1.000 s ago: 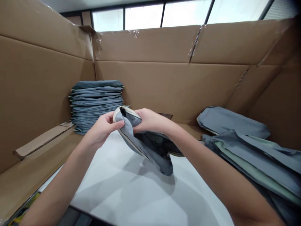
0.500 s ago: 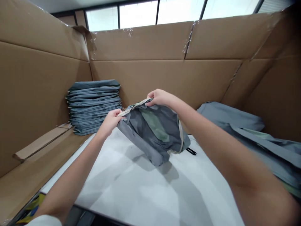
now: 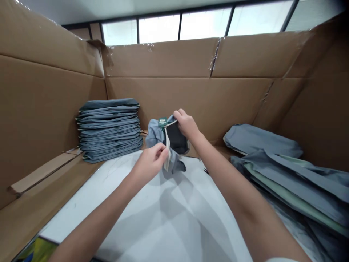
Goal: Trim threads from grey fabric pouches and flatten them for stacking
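A grey-blue fabric bag (image 3: pixel 155 133) with pale edging and a dark inside hangs over the table between my hands. A small green label (image 3: pixel 163 122) with white lettering shows at its top edge. My left hand (image 3: pixel 152 158) is closed, pinching the pale strip along the near side. Higher and to the right, my right hand (image 3: pixel 185 123) grips the upper right edge of the opening. The bag's mouth is drawn apart between the two hands, and part of its lower body drapes just above the white surface.
At the left rear stands a tall stack of folded grey-blue fabric pieces (image 3: pixel 110 131). Looser fabric pieces (image 3: pixel 294 182), some with pale green, are piled at the right. Cardboard walls (image 3: pixel 163 91) enclose the white tabletop (image 3: pixel 152 218). A dark object (image 3: pixel 206 171) lies partly behind my right forearm.
The bag has turned and bunched up, bringing the green label into view. My left hand has moved right and lower along the edging; my right hand still grips the edge.
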`<state>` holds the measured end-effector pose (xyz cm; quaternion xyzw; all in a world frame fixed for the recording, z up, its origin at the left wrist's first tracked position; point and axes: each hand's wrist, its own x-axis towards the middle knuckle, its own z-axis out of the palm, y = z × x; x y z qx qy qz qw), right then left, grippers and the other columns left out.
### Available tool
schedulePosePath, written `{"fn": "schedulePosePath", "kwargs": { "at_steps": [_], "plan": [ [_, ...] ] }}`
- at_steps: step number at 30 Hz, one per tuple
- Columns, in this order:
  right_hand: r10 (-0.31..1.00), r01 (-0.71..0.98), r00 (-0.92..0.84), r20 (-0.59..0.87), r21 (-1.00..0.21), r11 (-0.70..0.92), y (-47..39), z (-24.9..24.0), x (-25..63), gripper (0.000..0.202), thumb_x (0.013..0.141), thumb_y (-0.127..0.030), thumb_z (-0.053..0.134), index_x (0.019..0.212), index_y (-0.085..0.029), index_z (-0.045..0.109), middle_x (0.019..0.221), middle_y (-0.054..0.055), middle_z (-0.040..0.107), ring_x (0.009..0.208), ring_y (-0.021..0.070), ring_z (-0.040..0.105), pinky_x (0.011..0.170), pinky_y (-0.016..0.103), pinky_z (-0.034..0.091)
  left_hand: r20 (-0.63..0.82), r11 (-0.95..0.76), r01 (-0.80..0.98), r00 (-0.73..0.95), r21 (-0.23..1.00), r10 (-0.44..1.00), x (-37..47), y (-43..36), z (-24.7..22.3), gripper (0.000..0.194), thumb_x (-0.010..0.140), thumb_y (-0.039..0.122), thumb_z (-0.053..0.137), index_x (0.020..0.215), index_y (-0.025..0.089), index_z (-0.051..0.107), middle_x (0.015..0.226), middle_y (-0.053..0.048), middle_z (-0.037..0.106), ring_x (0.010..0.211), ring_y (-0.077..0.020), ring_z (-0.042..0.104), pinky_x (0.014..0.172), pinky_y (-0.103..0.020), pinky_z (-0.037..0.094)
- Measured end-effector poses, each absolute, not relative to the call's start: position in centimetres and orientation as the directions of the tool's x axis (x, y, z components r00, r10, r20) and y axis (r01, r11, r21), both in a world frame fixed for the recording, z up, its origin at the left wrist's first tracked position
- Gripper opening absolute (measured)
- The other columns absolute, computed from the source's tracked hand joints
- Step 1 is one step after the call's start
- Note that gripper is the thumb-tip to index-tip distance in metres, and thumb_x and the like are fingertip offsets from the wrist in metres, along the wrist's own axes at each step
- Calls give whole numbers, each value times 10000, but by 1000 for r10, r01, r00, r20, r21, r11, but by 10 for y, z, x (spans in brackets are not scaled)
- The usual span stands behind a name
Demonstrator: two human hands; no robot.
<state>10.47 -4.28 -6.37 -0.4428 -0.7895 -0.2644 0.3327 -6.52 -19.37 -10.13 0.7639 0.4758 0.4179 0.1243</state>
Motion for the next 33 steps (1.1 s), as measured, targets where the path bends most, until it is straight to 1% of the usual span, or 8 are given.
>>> {"fn": "schedulePosePath", "kwargs": {
  "at_steps": [4,9,11,14,21,28,30,33],
  "plan": [
    [236,703,-530,814,266,660,-61,-67,113,224,826,-133,318,739,-136,524,805,14,521,648,18,372,589,112,241,769,-554,643,-88,529,633,-109,-203,-72,210,813,359,490,885,179,569,852,-17,626,770,-119,592,726,-205,452],
    [-31,610,-557,830,434,663,-89,-69,98,222,812,-99,348,716,-159,539,681,-27,525,608,-1,380,548,112,212,645,-764,411,414,497,643,-143,-179,-74,385,786,410,546,1116,216,585,1237,-66,543,1249,-222,405,1039,-312,343],
    [-79,601,-516,853,426,676,-95,-73,92,222,815,-92,352,703,-154,534,642,-30,517,601,-4,394,543,110,219,677,-798,289,423,529,602,-140,-179,-92,385,805,407,525,1128,207,586,1224,-80,558,1210,-222,458,1013,-308,379],
    [-94,601,-452,887,381,702,-99,-84,85,232,827,-103,349,687,-142,529,646,-20,532,609,-7,416,546,105,241,754,-780,313,228,543,616,-126,-186,-122,355,815,363,526,1122,204,602,1154,-77,609,1046,-195,584,890,-259,464],
    [-161,643,-394,905,397,655,-104,-98,94,239,794,-89,385,598,-135,514,602,-11,530,565,-1,392,531,113,246,679,-605,332,-186,724,711,-103,-180,-150,150,744,226,578,794,150,697,819,-42,706,711,-141,654,611,-179,506],
    [93,673,-202,975,69,736,-113,-92,91,170,698,-71,390,542,-128,427,509,-36,392,502,3,281,510,115,235,835,-643,553,-206,530,511,-112,-184,-151,105,741,189,587,726,167,689,730,-3,704,650,-108,653,583,-138,492],
    [77,717,-186,979,82,692,-116,-91,90,165,683,-73,398,530,-128,421,506,-35,406,510,7,297,523,132,220,859,-652,588,-163,480,485,-114,-187,-151,112,749,172,576,717,166,683,750,-5,707,661,-108,657,584,-133,492],
    [-131,793,-245,961,277,542,-121,-88,95,199,710,-99,422,514,-130,420,492,-24,413,526,27,283,538,169,174,887,-676,611,-100,412,450,-116,-190,-154,126,765,161,561,734,166,682,735,-7,705,638,-99,652,568,-124,485]
  ]
}}
